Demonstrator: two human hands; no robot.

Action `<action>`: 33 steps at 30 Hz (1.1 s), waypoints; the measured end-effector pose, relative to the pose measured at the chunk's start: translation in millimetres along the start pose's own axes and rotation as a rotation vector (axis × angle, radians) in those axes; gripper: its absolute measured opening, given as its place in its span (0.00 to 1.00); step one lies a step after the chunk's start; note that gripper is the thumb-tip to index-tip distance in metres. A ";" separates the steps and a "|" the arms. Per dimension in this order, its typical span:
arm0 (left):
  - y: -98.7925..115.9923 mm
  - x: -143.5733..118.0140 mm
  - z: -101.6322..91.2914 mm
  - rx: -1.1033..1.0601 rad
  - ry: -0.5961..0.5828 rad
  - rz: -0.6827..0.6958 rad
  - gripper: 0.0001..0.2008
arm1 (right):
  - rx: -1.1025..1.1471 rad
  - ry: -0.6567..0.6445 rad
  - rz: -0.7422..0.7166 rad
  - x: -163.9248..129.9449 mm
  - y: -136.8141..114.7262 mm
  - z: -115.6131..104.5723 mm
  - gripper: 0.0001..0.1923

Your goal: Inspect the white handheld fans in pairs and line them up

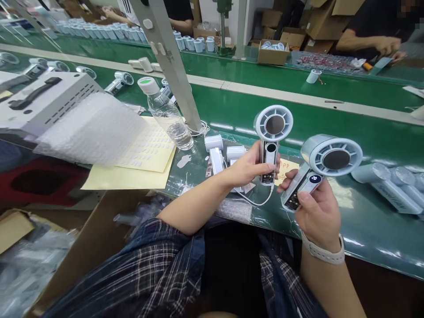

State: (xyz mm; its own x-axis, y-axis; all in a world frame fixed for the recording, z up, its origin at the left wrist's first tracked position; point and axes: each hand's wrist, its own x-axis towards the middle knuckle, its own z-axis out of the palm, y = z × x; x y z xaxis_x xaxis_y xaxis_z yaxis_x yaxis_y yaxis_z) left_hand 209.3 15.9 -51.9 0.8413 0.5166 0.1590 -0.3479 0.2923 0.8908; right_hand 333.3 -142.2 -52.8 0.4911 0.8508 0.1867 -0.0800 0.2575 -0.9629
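Observation:
My left hand (249,168) grips the handle of a white handheld fan (272,132), held upright with its round head facing me and a white cable (258,202) plugged in at the bottom. My right hand (316,212) holds a second white handheld fan (326,161), tilted to the right, with a small lit display on its handle. Both fans are above the green conveyor belt (364,132), just ahead of my lap.
Two more white fan bodies (218,152) lie on the belt left of my hands, wrapped fans (391,185) at right. A water bottle (167,115), yellow sticker sheets (145,163), bubble wrap (92,130) and a slanted metal post (172,62) are at left. Other people work across the belt.

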 end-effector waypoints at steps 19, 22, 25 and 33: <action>-4.9 6.2 -1.5 0.001 0.065 -0.018 0.29 | 0.087 0.070 0.070 3.5 3.3 -6.2 0.15; -6.6 8.9 -2.0 0.009 0.098 -0.040 0.28 | 0.134 0.075 0.086 6.4 2.2 -6.7 0.14; -7.0 11.9 -3.1 -0.047 0.149 -0.038 0.25 | 0.166 0.119 0.100 5.9 8.1 -7.3 0.12; -1.2 11.2 -5.8 0.005 0.136 -0.035 0.22 | 0.197 0.096 0.169 3.7 14.9 -9.3 0.15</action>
State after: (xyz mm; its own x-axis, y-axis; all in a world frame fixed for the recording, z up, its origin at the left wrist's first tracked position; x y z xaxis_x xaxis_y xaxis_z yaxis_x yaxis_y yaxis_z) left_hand 216.7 26.0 -53.7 0.7890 0.6105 0.0688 -0.3167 0.3082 0.8971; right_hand 342.0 -139.5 -68.3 0.5359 0.8443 -0.0023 -0.3307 0.2074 -0.9206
